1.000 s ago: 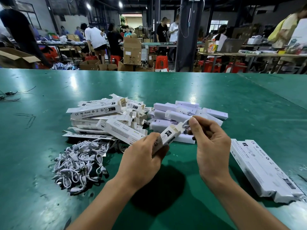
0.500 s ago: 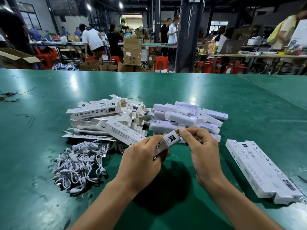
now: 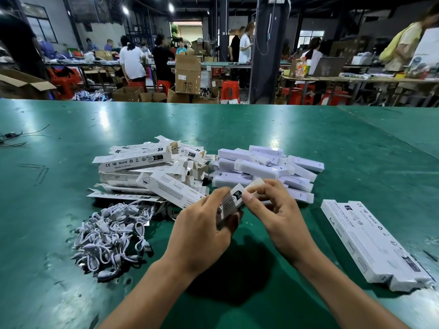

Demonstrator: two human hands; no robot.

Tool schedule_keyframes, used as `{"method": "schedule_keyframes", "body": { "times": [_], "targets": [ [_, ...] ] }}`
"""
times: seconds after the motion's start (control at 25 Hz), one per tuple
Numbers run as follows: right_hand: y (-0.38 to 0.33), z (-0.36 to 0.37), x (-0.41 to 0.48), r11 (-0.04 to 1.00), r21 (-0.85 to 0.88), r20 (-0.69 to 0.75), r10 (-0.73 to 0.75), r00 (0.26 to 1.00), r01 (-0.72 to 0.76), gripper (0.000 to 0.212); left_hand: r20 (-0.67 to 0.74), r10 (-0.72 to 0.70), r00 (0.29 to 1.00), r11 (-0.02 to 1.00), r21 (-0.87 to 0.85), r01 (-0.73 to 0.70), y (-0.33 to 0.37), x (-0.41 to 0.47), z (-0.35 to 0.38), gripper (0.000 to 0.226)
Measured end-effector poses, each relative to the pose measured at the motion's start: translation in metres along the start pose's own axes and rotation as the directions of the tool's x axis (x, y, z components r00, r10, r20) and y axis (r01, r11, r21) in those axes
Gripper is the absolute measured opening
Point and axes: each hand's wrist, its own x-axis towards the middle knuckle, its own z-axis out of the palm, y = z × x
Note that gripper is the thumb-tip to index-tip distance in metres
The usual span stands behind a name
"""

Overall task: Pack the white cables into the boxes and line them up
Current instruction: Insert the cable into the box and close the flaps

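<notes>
Grips the slim white printed cardboard box [image 3: 231, 201] in the curled left hand [image 3: 199, 229], just above the green surface [image 3: 332, 138] and in front of the heaped boxes, while pinching its end flap between thumb and fingers of the right hand [image 3: 278, 210]. Shows no cable at the box mouth any more, unlike a second ago when feeding it in, so probably packed and down to closing the flap. Leaves, by this reckoning, a place to take beside the flat row of finished white boxes [image 3: 373, 243] at the right, and the tangled pile of short white cables [image 3: 111, 236] at the left yet to pack.
</notes>
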Motion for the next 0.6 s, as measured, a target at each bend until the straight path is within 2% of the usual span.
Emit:
{"method": "schedule_keyframes", "body": {
  "times": [0.12, 0.2, 0.36, 0.6],
  "targets": [
    [0.0004, 0.0000, -0.0002, 0.999, 0.031, 0.003, -0.024, 1.000, 0.024, 0.008, -0.026, -0.022, 0.999, 0.999, -0.041, 0.021, 0.0013, 0.0024, -0.0007, 0.046],
    [0.0012, 0.0025, -0.0003, 0.993, 0.109, -0.034, -0.033, 0.999, 0.037, 0.005, -0.041, -0.033, 0.999, 0.997, -0.064, 0.030, 0.0021, 0.0034, -0.0006, 0.043],
    [0.0009, 0.0056, 0.0005, 0.957, 0.289, -0.067, -0.016, 0.998, 0.035, 0.015, -0.015, -0.041, 0.999, 0.981, -0.192, 0.038, 0.0020, 0.0033, 0.0006, 0.040],
    [-0.0016, 0.0077, 0.0015, 0.935, 0.346, -0.011, 0.088, 0.996, -0.079, 0.016, 0.004, -0.048, 0.999, 0.964, -0.260, 0.048, -0.0005, 0.0031, 0.0013, 0.040]
  ]
}}
